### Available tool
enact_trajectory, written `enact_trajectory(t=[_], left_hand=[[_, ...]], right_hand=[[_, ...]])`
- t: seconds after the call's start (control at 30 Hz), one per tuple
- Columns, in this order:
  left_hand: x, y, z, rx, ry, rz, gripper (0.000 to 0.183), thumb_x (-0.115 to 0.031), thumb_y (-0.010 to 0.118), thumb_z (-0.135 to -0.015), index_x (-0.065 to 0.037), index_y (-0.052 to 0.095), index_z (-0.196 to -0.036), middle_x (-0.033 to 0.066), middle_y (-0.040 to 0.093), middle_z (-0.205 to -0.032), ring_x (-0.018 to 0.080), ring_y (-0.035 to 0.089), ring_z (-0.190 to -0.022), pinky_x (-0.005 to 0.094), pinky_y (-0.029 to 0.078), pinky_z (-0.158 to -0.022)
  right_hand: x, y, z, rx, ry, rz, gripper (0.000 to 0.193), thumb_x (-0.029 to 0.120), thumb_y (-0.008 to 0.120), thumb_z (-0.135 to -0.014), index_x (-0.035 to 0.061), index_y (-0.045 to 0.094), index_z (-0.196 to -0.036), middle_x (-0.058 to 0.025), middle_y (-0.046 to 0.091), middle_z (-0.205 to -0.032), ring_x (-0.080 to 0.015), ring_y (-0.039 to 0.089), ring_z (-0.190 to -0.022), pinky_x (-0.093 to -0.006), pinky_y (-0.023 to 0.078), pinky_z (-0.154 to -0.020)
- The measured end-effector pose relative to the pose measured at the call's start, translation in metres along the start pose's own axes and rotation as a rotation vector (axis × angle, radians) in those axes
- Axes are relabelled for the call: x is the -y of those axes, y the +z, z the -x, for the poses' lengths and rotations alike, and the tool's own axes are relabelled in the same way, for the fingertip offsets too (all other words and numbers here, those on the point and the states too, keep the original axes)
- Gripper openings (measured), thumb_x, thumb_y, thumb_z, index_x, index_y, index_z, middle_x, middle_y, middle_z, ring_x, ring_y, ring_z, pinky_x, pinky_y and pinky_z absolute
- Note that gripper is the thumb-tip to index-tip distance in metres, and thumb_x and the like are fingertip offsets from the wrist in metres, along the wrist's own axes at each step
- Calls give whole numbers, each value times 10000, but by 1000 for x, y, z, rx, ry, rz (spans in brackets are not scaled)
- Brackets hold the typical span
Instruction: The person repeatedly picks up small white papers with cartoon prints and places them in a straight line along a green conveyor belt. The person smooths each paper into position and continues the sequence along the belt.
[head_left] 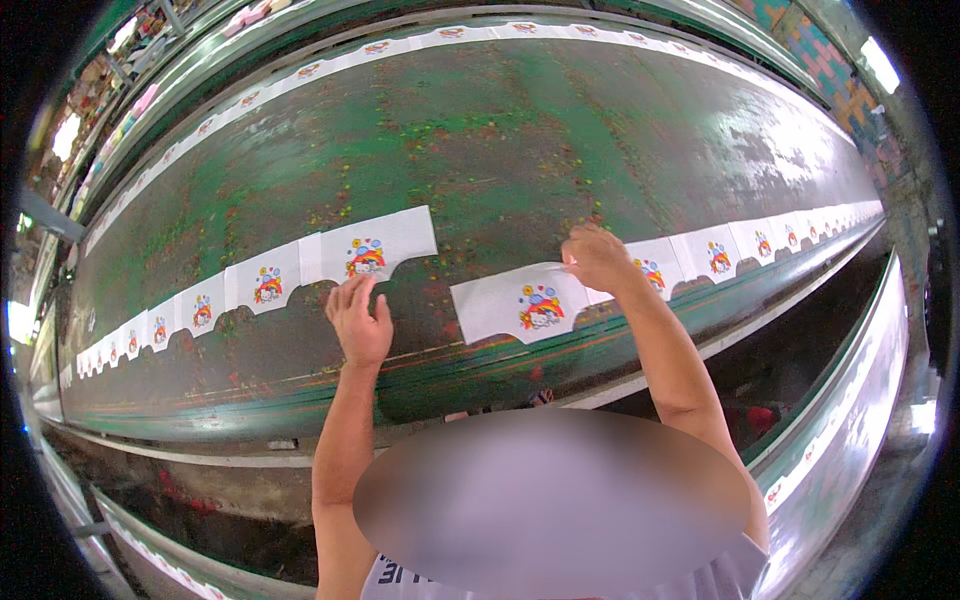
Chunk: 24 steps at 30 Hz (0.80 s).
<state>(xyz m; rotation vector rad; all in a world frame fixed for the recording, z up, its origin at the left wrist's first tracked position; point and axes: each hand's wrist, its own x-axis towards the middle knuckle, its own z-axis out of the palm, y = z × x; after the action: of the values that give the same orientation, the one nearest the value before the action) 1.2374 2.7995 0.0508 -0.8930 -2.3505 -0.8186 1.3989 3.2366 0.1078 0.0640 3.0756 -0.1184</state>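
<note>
Panel [530, 303], edge pinched in right hand [598, 258], left hand [360, 318] half-open, hold unclear, bare tabletop [430, 315] between

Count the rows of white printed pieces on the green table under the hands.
2: a far row along the table's far edge, and a near row along its near edge, broken by one gap and partly covered by the right hand.
</note>
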Motion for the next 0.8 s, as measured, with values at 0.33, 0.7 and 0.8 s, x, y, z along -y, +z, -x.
enact_trajectory(t=[0.33, 0.7, 0.8], left_hand=[[-162, 50, -1, 317, 89, 109, 570, 24, 675, -907, -123, 657, -1458, 140, 673, -1423, 404, 575, -1378, 575, 389, -1216], [-155, 36, -5, 134, -704, 740, 352, -11, 783, -997, 14, 749, -1346, 47, 800, -1143, 93, 711, -1022, 286, 575, -896], [-135, 50, -22, 1, -629, 738, 352, -59, 775, -1013, 7, 745, -1358, 68, 808, -1110, 118, 726, -980, 302, 569, -889]], right_hand=[[17, -28, 57, 91, -272, -847, 90, 106, 743, -927, 44, 751, -990, -130, 787, -954, -314, 776, -919, -424, 601, -823], [-49, -39, 67, 129, -89, -800, 222, 48, 759, -954, 51, 787, -1174, -101, 787, -973, -200, 744, -933, -375, 580, -813], [-51, -16, 41, -27, -20, -972, 168, 72, 753, -980, 30, 787, -1139, -102, 792, -981, -172, 709, -879, -363, 559, -777]])
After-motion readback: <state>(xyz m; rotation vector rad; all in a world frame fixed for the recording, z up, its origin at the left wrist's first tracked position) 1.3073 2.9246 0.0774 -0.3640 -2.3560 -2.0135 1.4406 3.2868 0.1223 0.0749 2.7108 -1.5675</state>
